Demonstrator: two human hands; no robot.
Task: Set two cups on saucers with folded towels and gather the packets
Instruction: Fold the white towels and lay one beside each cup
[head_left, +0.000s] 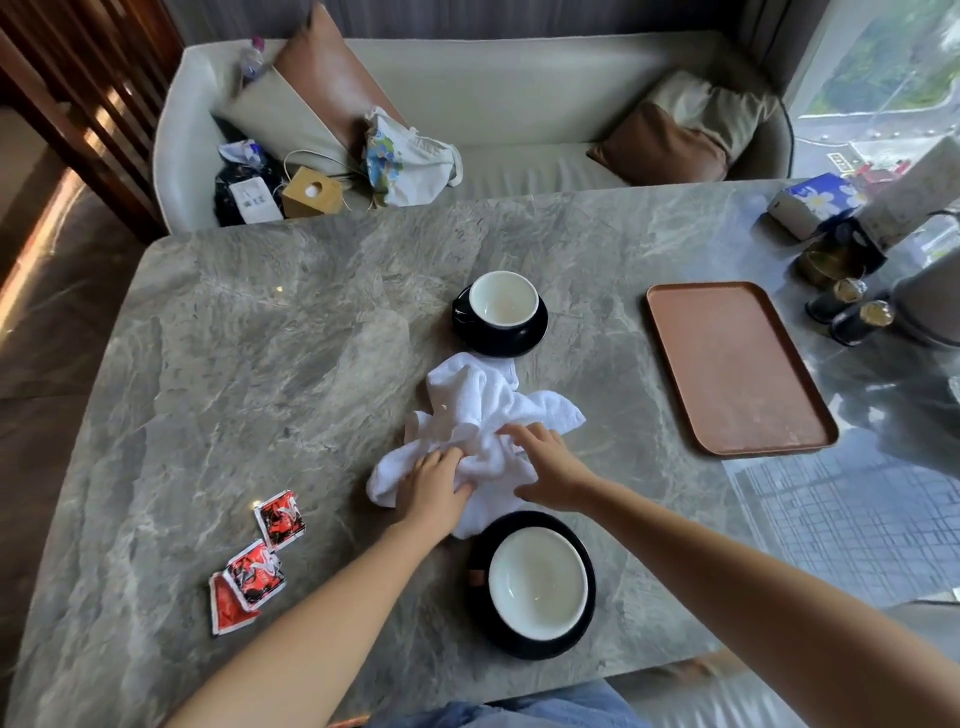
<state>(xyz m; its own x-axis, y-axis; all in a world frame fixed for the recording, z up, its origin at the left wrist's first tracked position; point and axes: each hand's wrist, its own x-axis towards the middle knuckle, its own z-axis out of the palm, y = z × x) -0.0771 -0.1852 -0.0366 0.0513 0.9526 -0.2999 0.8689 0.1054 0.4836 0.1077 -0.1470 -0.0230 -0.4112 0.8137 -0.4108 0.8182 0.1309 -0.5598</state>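
Gripping the crumpled white towel (483, 400) mid-table: left hand (434, 486) with fingers curled into its near folds, right hand (545, 467) pinching a bunch. Towel lay between far cup (503, 299) and near cup (537, 584), each on a dark saucer (535, 338). Red packets (279, 519) lay well to the left.

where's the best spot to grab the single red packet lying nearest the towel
Probably its crimped white rim, pinched from straight above. The packet lies flat on the table, apart from the other packets, so fingers cannot get under it from the side, and the rim gives thumb and finger a lip. The left hand, now gripping the towel, is the closer one.
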